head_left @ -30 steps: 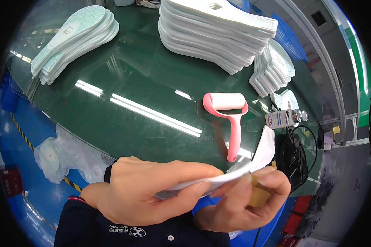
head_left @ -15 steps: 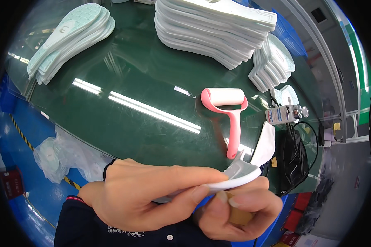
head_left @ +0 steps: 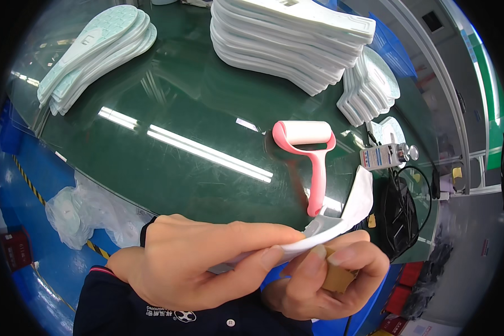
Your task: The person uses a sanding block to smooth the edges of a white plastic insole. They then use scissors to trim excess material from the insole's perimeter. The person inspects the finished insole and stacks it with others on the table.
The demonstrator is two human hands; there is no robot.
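My left hand (head_left: 201, 263) pinches a curved white moulded panel (head_left: 327, 235) between thumb and fingers, low in front of me. Its upper face looks hollow and greyish, with a thick white rim. My right hand (head_left: 325, 280) is closed below the panel's right part, with thumb and fingers on a small folded brown piece (head_left: 339, 278), perhaps sandpaper. The fingers behind the panel are partly hidden. A white flap (head_left: 359, 196) rises just beyond the panel; I cannot tell whether the two are joined. A pink-handled lint roller (head_left: 318, 173) lies past the hands on the green table (head_left: 196, 112).
Tall stacked white panels (head_left: 285, 42) stand at the back, with a smaller stack (head_left: 369, 84) to their right. Pale green panels (head_left: 101, 53) lie back left. A clear bottle (head_left: 382, 157) with a metal top and a black bag (head_left: 397, 218) occupy the right side. Plastic bags (head_left: 89, 210) sit lower left.
My right hand has shifted slightly right and turned, showing more of the brown piece. The panel's right end has tilted up a little against the white flap. My left hand keeps its grip.
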